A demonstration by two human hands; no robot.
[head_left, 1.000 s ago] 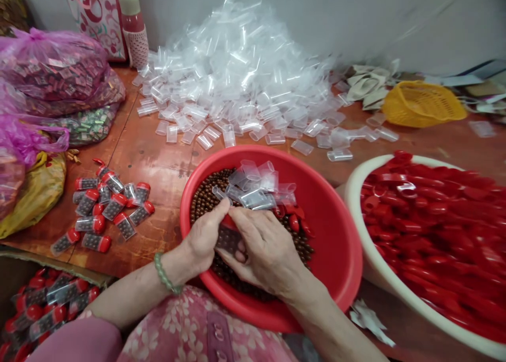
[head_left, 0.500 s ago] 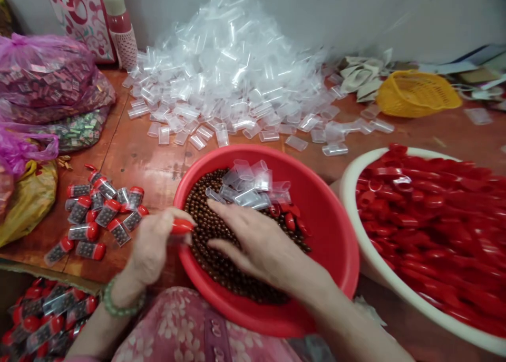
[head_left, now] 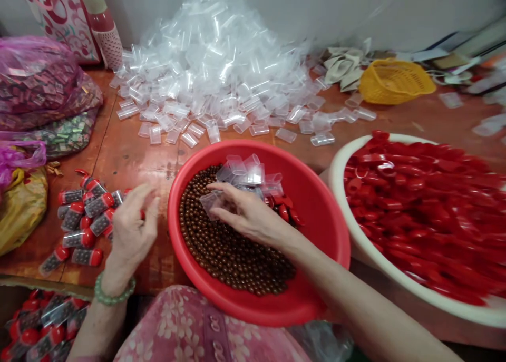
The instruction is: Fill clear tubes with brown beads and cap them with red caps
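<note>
Moved nearer the capped tubes (head_left: 79, 239), the left grip (head_left: 131, 230) hides any contents; the right grip (head_left: 253, 213) pinches a clear sleeve (head_left: 207, 204), likely light, slick, best held by its sides.

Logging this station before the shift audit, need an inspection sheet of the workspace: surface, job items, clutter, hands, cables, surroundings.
Surface: reddish-brown wooden table, seams and small dark marks showing.
Job items: red basin with brown beads, some clear sleeves and red caps; white tub heaped with red caps; sleeve pile at the back; filled tubes on the table's left, more in a box below.
Clutter: yellow basket, pale cloth, plastic bags.
Hands: right hand holds a clear sleeve over the beads; left hand by the filled tubes, grip unclear.
Cables: nothing clearly seen.
Surroundings: grey wall, bottle, patterned bag.
</note>
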